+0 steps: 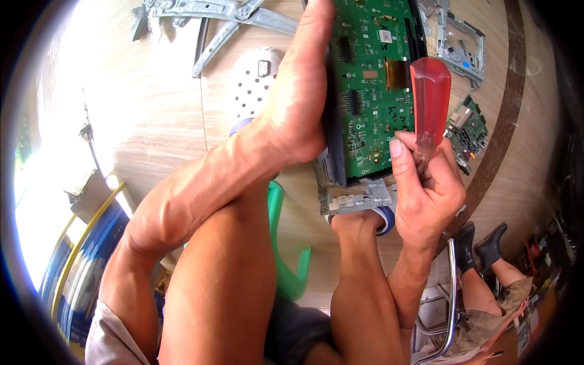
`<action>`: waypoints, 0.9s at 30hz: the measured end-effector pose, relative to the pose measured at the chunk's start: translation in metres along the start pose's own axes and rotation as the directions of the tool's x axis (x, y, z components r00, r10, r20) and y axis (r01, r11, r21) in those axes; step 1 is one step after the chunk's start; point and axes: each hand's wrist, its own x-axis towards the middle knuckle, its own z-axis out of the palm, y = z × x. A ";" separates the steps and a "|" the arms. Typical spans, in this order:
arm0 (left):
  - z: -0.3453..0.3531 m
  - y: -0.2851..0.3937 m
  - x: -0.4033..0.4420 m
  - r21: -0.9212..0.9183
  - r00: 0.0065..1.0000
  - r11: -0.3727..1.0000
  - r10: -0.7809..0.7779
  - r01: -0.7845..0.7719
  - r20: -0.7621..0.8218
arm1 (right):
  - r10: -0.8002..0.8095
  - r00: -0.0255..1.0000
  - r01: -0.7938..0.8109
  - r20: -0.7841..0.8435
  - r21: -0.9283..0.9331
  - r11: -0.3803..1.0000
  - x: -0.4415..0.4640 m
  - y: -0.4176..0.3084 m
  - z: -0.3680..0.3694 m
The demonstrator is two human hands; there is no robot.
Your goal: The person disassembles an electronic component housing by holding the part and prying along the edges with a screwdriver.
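Note:
A black-framed panel with a green circuit board (374,115) is held up in front of me, its component side facing up. My left hand (298,91) grips its left edge, the fingertips hidden behind it. A screwdriver with a clear red handle (431,97) stands handle-up in my right hand (429,188), fingers closed around its lower part by the board's right edge. The tip of the screwdriver is hidden. Under the panel's lower end is a perforated metal bracket (356,199).
Metal arms (228,12) lie on the floor at top left. At right are a metal frame (465,45) and a loose circuit board (468,131). A white clog (252,91), a green plastic piece (289,267) and another person's legs (483,289) also show.

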 end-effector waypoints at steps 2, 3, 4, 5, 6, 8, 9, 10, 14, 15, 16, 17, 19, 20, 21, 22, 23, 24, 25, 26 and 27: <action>0.000 0.000 0.000 0.009 1.000 1.000 0.004 -0.004 -0.004 | -0.011 1.000 0.010 -0.014 -0.005 1.000 0.000 0.000 0.001; 0.001 0.000 0.000 0.014 1.000 1.000 0.006 -0.006 -0.006 | -0.012 1.000 0.012 -0.021 -0.007 1.000 -0.001 0.001 0.002; 0.001 0.000 0.000 0.018 1.000 1.000 0.008 -0.008 -0.008 | -0.014 1.000 0.014 -0.028 -0.009 1.000 -0.001 0.001 0.003; 0.001 0.000 0.000 0.023 1.000 1.000 0.011 -0.010 -0.010 | -0.023 0.999 0.022 -0.027 -0.023 0.999 -0.001 0.001 0.003; 0.001 0.000 0.000 0.028 1.000 1.000 0.013 -0.012 -0.012 | -0.031 0.999 0.030 -0.026 -0.036 0.999 -0.001 0.001 0.004; 0.001 0.000 0.000 0.037 1.000 0.999 0.017 -0.016 -0.017 | -0.047 0.999 0.045 -0.018 -0.077 0.996 -0.001 0.000 0.004; 0.001 0.000 0.000 0.041 1.000 0.999 0.019 -0.018 -0.019 | -0.053 0.999 0.052 -0.011 -0.103 0.993 -0.001 -0.001 0.003; 0.002 0.000 0.000 0.046 1.000 0.999 0.021 -0.020 -0.021 | -0.059 0.998 0.058 -0.003 -0.129 0.990 0.000 -0.002 0.002; 0.002 0.000 0.000 0.065 0.999 0.998 0.029 -0.027 -0.031 | -0.116 0.992 0.122 0.042 -0.183 0.976 0.002 -0.005 0.003; 0.002 0.000 0.000 0.070 0.999 0.997 0.030 -0.028 -0.034 | -0.125 0.990 0.134 0.059 -0.188 0.973 0.003 -0.005 0.002; 0.002 0.000 0.000 0.076 0.999 0.997 0.032 -0.029 -0.036 | -0.134 0.988 0.147 0.076 -0.193 0.970 0.003 -0.005 0.002; 0.002 0.000 0.000 0.081 0.999 0.996 0.033 -0.030 -0.038 | -0.122 0.990 0.135 0.076 -0.185 0.973 0.003 -0.005 0.002; 0.003 -0.001 0.001 0.091 0.999 0.995 0.035 -0.031 -0.042 | -0.098 0.992 0.110 0.076 -0.169 0.979 0.003 -0.004 0.003; 0.003 -0.002 0.001 0.096 0.998 0.995 0.036 -0.031 -0.043 | -0.090 0.993 0.101 0.076 -0.149 0.984 0.003 -0.003 0.002; 0.004 -0.002 0.002 0.102 0.998 0.994 0.036 -0.032 -0.045 | -0.081 0.994 0.091 0.077 -0.129 0.988 0.004 -0.002 0.001; 0.004 -0.003 0.002 0.107 0.998 0.994 0.037 -0.032 -0.047 | -0.073 0.994 0.081 0.077 -0.108 0.991 0.004 -0.001 0.001; 0.005 -0.003 0.002 0.112 0.998 0.993 0.038 -0.033 -0.048 | -0.059 0.995 0.067 0.077 -0.103 0.992 0.004 -0.001 0.000; 0.005 -0.003 0.003 0.118 0.998 0.993 0.039 -0.033 -0.049 | -0.046 0.996 0.053 0.076 -0.097 0.994 0.004 -0.002 -0.001; 0.005 -0.004 0.003 0.123 0.998 0.992 0.041 -0.034 -0.051 | -0.033 0.997 0.040 0.075 -0.091 0.995 0.003 -0.002 -0.001; 0.006 -0.004 0.003 0.128 0.998 0.991 0.042 -0.035 -0.052 | -0.035 0.997 0.041 0.070 -0.088 0.995 0.003 -0.001 -0.001; 0.006 -0.005 0.004 0.133 0.998 0.991 0.043 -0.036 -0.053 | -0.038 0.997 0.043 0.064 -0.086 0.995 0.003 -0.001 -0.001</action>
